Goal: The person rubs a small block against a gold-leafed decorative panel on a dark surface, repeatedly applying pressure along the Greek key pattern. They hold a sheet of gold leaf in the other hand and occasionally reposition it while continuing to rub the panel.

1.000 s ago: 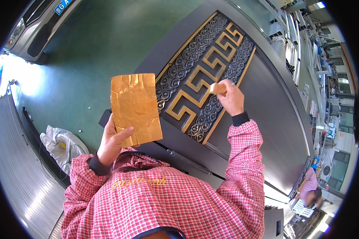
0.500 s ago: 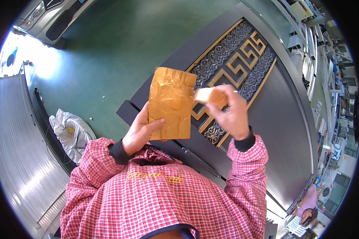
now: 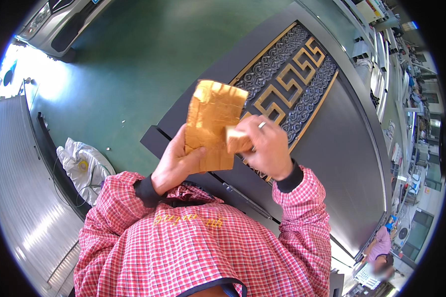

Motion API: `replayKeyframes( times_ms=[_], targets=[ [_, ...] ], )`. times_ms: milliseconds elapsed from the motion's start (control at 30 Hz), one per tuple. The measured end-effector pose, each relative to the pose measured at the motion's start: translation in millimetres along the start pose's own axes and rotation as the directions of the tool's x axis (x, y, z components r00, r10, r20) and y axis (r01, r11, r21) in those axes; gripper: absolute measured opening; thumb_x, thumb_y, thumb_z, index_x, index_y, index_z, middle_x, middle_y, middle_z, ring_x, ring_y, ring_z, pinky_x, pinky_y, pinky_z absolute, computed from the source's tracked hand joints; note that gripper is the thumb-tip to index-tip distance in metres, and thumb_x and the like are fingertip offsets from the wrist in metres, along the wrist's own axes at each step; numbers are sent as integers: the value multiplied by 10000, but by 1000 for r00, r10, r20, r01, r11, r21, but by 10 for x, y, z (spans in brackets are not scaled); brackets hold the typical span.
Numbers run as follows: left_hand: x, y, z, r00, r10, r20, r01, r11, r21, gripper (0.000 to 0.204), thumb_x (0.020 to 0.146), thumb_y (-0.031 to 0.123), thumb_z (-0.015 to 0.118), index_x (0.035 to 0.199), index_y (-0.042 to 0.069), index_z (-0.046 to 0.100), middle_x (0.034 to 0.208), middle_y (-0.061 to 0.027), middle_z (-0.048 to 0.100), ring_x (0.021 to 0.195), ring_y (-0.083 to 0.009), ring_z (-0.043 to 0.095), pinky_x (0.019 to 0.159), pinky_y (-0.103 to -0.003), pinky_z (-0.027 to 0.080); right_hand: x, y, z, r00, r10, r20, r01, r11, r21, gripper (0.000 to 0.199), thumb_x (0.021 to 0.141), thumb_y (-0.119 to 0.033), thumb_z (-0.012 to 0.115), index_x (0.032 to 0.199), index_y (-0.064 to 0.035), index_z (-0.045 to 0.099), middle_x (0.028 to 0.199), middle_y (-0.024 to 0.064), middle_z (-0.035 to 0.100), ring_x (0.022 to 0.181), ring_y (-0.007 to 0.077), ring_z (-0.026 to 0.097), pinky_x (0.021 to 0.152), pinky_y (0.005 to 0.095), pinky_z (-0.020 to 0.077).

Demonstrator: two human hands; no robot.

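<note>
Here the gold foil sheet (image 3: 214, 123) is held up above the dark ornamented door panel (image 3: 332, 148), which lies flat with a gold fret pattern down its middle; no container sits near it, only a white bag (image 3: 84, 166) on the green floor (image 3: 134, 64) to the panel's left. The left hand (image 3: 176, 163) curls round the sheet's lower edge, thumb pressed on its face; the right hand (image 3: 265, 148), beside the sheet's right edge, pinches a small pale pad (image 3: 235, 140) against it, fingers closed.
</note>
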State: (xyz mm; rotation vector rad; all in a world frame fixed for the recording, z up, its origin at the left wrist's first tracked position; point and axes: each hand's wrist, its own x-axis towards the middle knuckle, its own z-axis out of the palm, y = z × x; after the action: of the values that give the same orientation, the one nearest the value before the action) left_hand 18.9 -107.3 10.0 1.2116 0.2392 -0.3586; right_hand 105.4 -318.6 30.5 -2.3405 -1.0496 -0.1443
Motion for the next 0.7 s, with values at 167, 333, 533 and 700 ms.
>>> replayKeyframes(
  times_ms=[167,333,533,700],
  targets=[
    [-44,-2,-178,997,8,-80,-15,996,-84,561,925,-13,517,1428,41,275,1204,-98,565,932,-161,629,663,-289,564,-156,770,-270,887,388,-251,-406,914,-24,305,715,-49,730,983,-88,589,882,110,654,817,290,658,695,350,519],
    [-78,-26,-289,989,-83,-125,67,990,-125,573,917,5,531,1429,49,277,1190,-108,574,880,-183,651,612,-296,573,-394,1150,-97,864,487,-132,-497,866,-56,321,712,-102,745,989,-113,584,857,94,657,787,285,650,654,363,511],
    [-95,-39,-306,985,-99,-140,79,987,-141,572,916,7,525,1430,50,275,1181,-112,577,851,-187,658,588,-297,573,-340,1283,56,906,405,-120,-422,879,-222,316,695,-96,745,961,-131,578,899,67,652,821,285,642,682,369,514],
    [-90,-28,-304,983,-90,-163,73,991,-108,555,905,23,528,1405,35,287,1195,-119,571,868,-195,668,590,-296,585,-280,1130,-88,896,442,-47,-444,885,-139,301,691,-91,740,940,-137,578,896,52,655,801,268,645,655,367,521]
  ],
)
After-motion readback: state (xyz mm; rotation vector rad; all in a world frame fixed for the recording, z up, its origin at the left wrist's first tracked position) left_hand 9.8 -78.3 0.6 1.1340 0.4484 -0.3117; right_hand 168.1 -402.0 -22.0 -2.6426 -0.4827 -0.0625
